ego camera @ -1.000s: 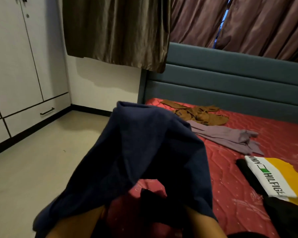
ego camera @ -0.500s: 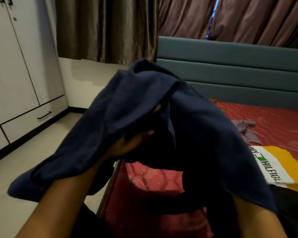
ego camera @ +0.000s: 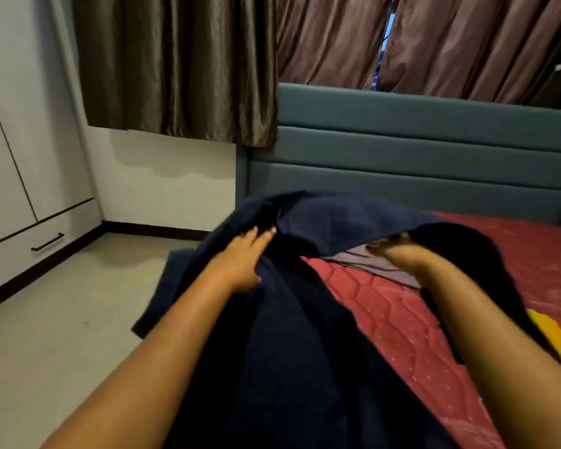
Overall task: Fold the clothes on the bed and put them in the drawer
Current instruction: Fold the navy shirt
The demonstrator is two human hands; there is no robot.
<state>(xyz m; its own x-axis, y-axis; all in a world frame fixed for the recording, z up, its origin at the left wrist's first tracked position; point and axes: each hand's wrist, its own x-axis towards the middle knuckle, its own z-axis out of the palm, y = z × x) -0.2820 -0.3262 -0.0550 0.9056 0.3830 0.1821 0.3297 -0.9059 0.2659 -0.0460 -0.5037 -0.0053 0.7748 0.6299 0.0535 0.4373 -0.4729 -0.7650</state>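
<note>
While the navy garment [ego camera: 305, 335] drapes over the bed [ego camera: 386, 319] edge at six o'clock, the left hand [ego camera: 243, 257] lies flat and spread on it and the right hand [ego camera: 399, 254] pinches its raised edge.

Both forearms are bare, with no sleeve, watch or band in view. The left hand [ego camera: 240, 260] shows pale nails. The right hand [ego camera: 399, 256] shows a dark nail.
</note>
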